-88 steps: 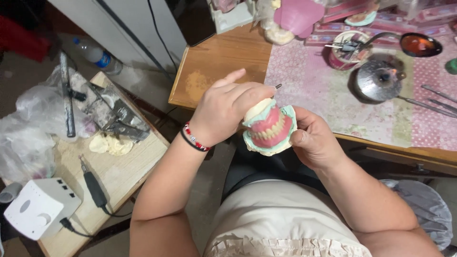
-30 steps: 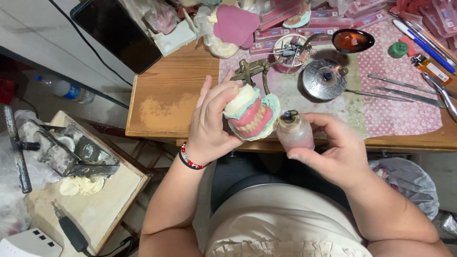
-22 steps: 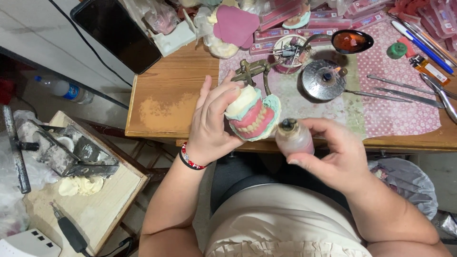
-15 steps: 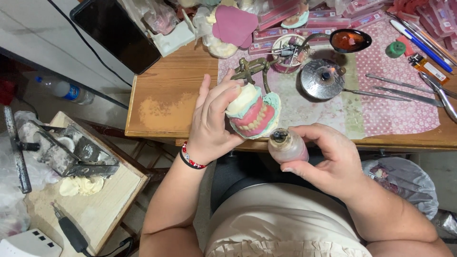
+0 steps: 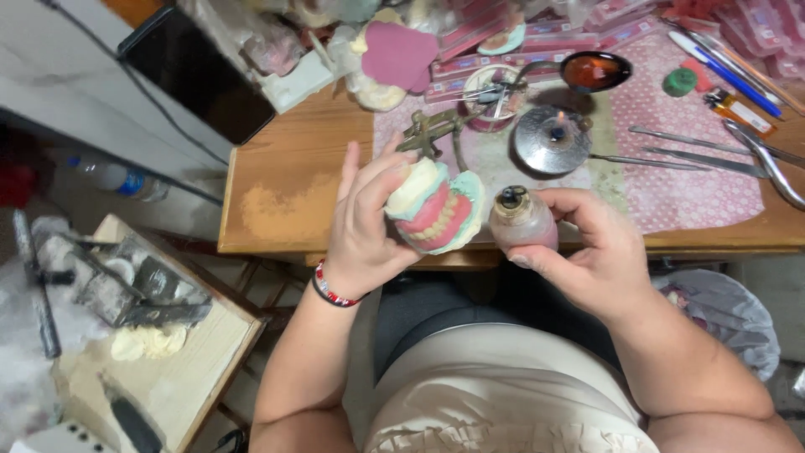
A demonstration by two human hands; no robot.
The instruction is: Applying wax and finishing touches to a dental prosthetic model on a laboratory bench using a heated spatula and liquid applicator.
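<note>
Since half a second ago the right hand (image 5: 587, 252) is bringing the small bottle (image 5: 521, 220) back up from near the lap toward the centre of the frame, so that it is now sitting just beside the dental model (image 5: 434, 205), level with it; judging by this, the bottle is being readied for use on the model, though nothing is being poured or touched to it at this moment. The left hand (image 5: 365, 222) is keeping the model where it was, just left of centre, over the near edge of the counter (image 5: 285, 189). In the head view, the only one, the left grip is clamped around the model with the fingers spread over its upper half, and the right grip is wrapped closed around the bottle's rounded body, its dark capped neck pointing up. The model is showing a cream upper block and a pale green lower base, with pink gums and a row of light teeth between them, tilted toward the bottle. Behind them, in the upper middle of the frame, a round metal burner (image 5: 552, 138) is standing on a pink patterned cloth (image 5: 688, 159).
</note>
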